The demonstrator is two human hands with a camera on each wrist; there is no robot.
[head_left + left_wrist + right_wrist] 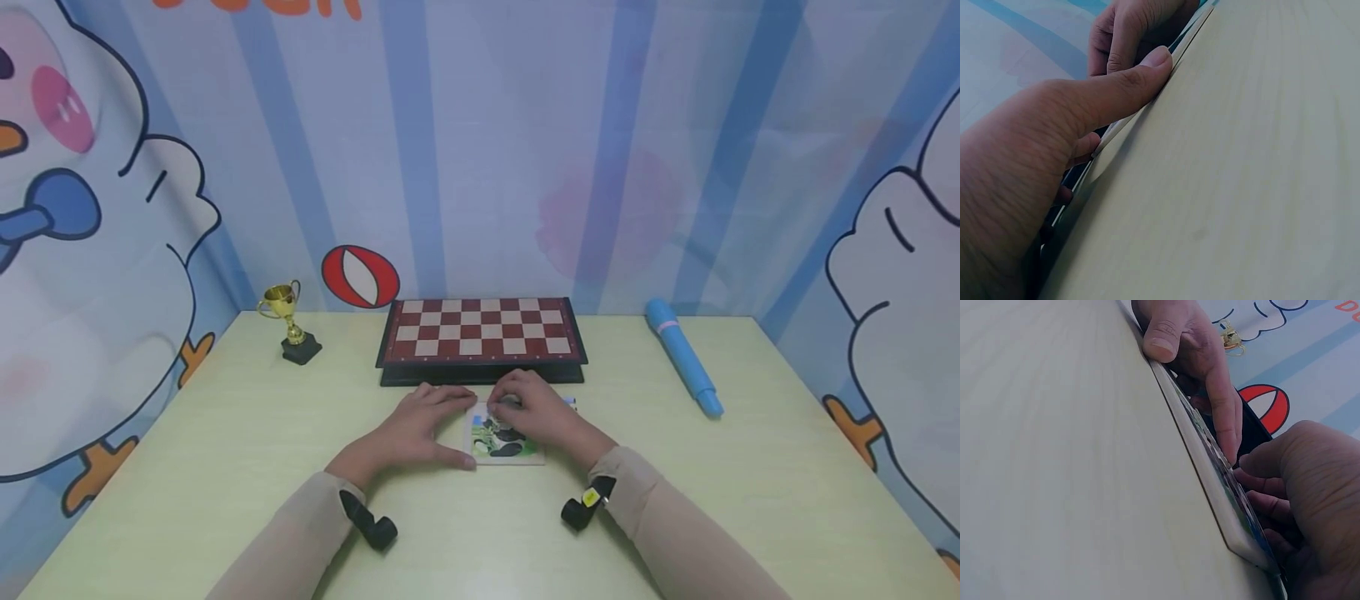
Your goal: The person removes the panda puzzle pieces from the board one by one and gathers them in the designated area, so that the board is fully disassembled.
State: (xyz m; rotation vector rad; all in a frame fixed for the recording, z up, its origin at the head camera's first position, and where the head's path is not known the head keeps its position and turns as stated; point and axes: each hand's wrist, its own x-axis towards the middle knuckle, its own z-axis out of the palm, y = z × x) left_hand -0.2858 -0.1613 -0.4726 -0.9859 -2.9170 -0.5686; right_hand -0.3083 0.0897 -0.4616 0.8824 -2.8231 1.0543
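A small flat jigsaw puzzle (501, 450) with a panda picture on a green ground lies on the table; its pale board edge (1194, 459) shows in the right wrist view. My left hand (420, 429) spans the puzzle's left side. Its thumb (1157, 57) rests at the near left corner, while the fairly straight fingers reach to the far edge. Over the upper right part bends my right hand (536, 408), thumb and fingertips pinched together low on the picture at a puzzle piece they mostly hide. In the right wrist view the left index finger (1225, 419) comes close to these fingertips.
Just behind the puzzle stands a folded chessboard box (482, 337) with red and white squares. A gold trophy cup (288, 312) on a black base is at the back left. At the right lies a blue tube-shaped object (684, 357). A printed cloth backdrop (487, 150) borders the table.
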